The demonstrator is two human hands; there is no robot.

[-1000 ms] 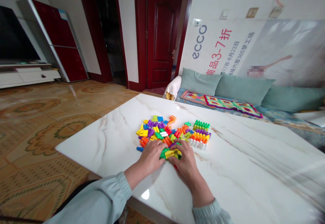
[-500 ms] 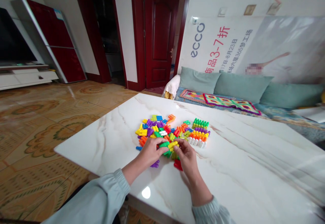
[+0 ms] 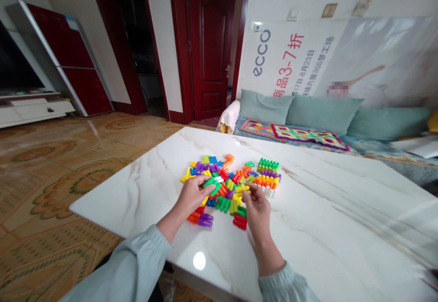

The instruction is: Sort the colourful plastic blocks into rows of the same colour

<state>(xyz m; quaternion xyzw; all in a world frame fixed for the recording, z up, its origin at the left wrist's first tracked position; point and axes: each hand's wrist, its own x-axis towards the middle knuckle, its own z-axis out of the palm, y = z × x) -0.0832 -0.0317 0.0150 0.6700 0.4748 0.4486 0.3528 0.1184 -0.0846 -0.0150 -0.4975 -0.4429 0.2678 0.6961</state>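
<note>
A heap of small coloured plastic building blocks (image 3: 226, 181) lies on a white marble table (image 3: 308, 229). My left hand (image 3: 191, 197) is closed on a green block (image 3: 209, 183), lifted just above the heap. My right hand (image 3: 256, 204) pinches a yellow block (image 3: 242, 189) a short way to the right. The two blocks are held apart. Beside the heap's right end sits a joined slab of green, purple, orange and white blocks (image 3: 268, 176). Loose red (image 3: 240, 222), purple (image 3: 204, 221) and green blocks lie on the table under my hands.
A sofa with teal cushions (image 3: 321, 115) and a patterned cover stands behind the table. A dark red door (image 3: 210, 46) is at the back, a red cabinet (image 3: 71, 55) and a white TV stand (image 3: 30, 110) at the left. The table's near-left corner (image 3: 73, 206) overhangs patterned floor.
My hands were pressed together on a green and yellow piece low on the table. They have risen and parted, the left with a green block, the right with a yellow one.
</note>
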